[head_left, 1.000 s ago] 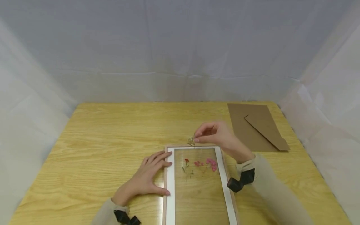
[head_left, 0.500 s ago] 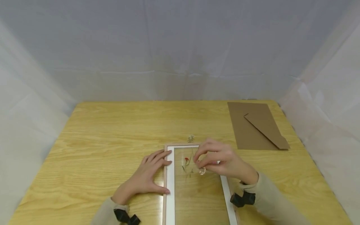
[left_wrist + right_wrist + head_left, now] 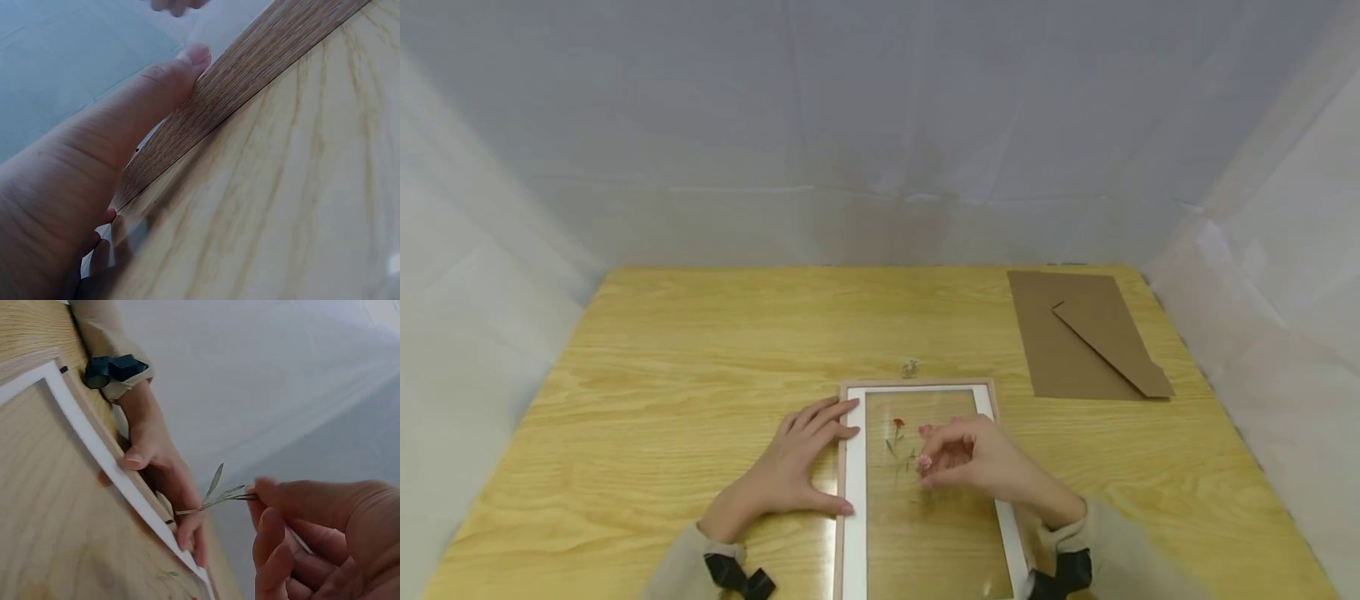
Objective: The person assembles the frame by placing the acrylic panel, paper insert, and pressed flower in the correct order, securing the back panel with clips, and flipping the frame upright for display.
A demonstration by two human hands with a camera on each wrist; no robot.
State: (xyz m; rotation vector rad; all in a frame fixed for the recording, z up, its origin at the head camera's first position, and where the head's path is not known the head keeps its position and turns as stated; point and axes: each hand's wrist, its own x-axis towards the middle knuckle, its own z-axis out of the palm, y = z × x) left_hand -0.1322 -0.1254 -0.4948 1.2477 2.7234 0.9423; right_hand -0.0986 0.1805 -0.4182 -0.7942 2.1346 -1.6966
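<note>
one leafy stem [image 3: 214, 502] pinched, right wrist view, pink bloom [image 3: 924, 462], head view

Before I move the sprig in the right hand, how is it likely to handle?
The sprig is probably very light, since its stem is so thin. It seems fairly stiff, jutting from the right hand without obvious droop. Its narrow leaves look fragile and could snap if squeezed.

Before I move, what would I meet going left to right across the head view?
Left hand, red flower, pink flower pinched by the right hand, then the brown board.
</note>
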